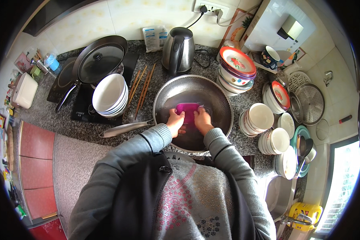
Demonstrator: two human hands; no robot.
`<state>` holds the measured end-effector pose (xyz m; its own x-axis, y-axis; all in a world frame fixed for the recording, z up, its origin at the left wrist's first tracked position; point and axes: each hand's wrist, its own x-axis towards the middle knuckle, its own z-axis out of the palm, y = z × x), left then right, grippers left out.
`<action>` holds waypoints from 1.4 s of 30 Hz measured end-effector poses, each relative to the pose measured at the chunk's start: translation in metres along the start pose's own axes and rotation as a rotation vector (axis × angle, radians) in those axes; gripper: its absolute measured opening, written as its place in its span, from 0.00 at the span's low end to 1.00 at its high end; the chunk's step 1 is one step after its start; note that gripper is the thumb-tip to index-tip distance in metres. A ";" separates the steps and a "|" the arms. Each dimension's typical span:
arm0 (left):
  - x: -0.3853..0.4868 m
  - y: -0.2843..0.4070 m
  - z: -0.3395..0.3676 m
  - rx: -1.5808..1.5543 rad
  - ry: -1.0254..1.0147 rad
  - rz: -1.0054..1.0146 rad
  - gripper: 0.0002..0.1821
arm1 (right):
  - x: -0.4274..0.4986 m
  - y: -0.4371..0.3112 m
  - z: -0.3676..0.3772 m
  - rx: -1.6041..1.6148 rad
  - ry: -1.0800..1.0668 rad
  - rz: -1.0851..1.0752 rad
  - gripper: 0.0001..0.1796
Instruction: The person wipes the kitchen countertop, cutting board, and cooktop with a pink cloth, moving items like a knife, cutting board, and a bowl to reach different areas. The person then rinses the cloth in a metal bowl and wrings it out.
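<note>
A large metal wok [165, 96] with a long handle stands on the speckled stone counter in front of me. My left hand [177, 122] grips the left side of a flat magenta object [189, 110] over the wok's bowl. On its right side, my right hand [202, 120] has hold of it too, thumb on top. What the object is made of and exactly what it is, I cannot tell. Several wooden chopsticks [144, 90] lie left of the wok, near a stack of white bowls [110, 94].
Behind the wok stands an electric kettle [178, 49]. A lidded frying pan [99, 60] rests at the left. Stacked enamel bowls [237, 64] and ceramic bowls [259, 116] line the right side. A sink [277, 196] lies at the lower right beside a yellow jug [303, 211].
</note>
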<state>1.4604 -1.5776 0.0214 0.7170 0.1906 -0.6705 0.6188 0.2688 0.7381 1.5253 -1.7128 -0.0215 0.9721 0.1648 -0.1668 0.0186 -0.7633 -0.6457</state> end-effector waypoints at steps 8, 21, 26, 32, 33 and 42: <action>0.056 -0.013 -0.029 -0.418 -0.259 0.129 0.26 | -0.062 -0.085 -0.028 0.829 -0.489 0.113 0.23; 0.026 0.006 -0.030 0.512 0.109 0.504 0.20 | -0.040 -0.027 -0.060 -0.615 0.152 -0.421 0.25; 0.033 0.000 -0.036 0.939 0.252 0.917 0.25 | -0.038 -0.036 -0.038 -0.744 -0.151 -0.494 0.35; 0.022 0.018 -0.034 0.918 -0.150 0.999 0.36 | -0.016 -0.034 -0.048 0.165 -0.426 -0.260 0.16; 0.018 0.025 -0.034 0.920 -0.243 0.865 0.43 | -0.015 -0.034 -0.054 0.307 -0.455 -0.251 0.15; -0.010 0.049 -0.030 0.177 -0.616 0.436 0.44 | -0.021 -0.064 -0.076 1.322 -0.465 -0.003 0.12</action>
<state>1.4739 -1.5381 0.0618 0.9243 -0.3294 -0.1927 0.2450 0.1251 0.9614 1.5214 -1.7153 0.0799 0.8023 0.5531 -0.2243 -0.4632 0.3401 -0.8184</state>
